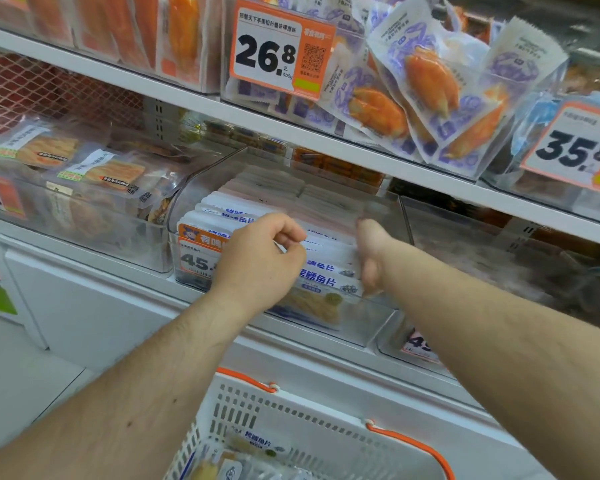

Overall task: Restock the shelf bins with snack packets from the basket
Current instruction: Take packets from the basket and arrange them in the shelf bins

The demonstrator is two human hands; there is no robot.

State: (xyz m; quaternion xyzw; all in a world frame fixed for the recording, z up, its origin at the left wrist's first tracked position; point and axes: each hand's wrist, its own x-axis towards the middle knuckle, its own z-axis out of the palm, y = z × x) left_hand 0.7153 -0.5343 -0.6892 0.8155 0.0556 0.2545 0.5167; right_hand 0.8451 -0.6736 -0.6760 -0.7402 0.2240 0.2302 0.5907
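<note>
Snack packets [321, 271], white with blue Chinese lettering that ends in 鱼片 and a window showing pale yellow fish slices, stand in overlapping rows inside a clear plastic shelf bin [371, 327] on the lower shelf. Fixed to the front of this bin, at its left end, is an orange and white price tag [196, 252] reading "45." with the rest hidden behind the left hand [262, 256]. That hand reaches over the bin's front edge with its fingers curled over the tops of the packets; whether it grips one cannot be told. The right hand [373, 252] is at the right side of the same rows, fingers bent down among the packets, thumb pointing down toward the bin's front; its grip cannot be told either. Both forearms are bare. Below the bin, at the bottom of the view, a white slotted basket [291, 415] with orange handles holds more packets [253, 450] of the same kind. Above the bin, on the upper shelf, a tag [279, 55] reads "26.8 元 500g" with a QR code, in front of white and purple packets [426, 84] showing orange pieces. To the upper right of the bin, another tag [574, 148] reads "35.8". Left of the bin, a neighbouring clear bin [84, 230] holds transparent bags of brown snacks.
</note>
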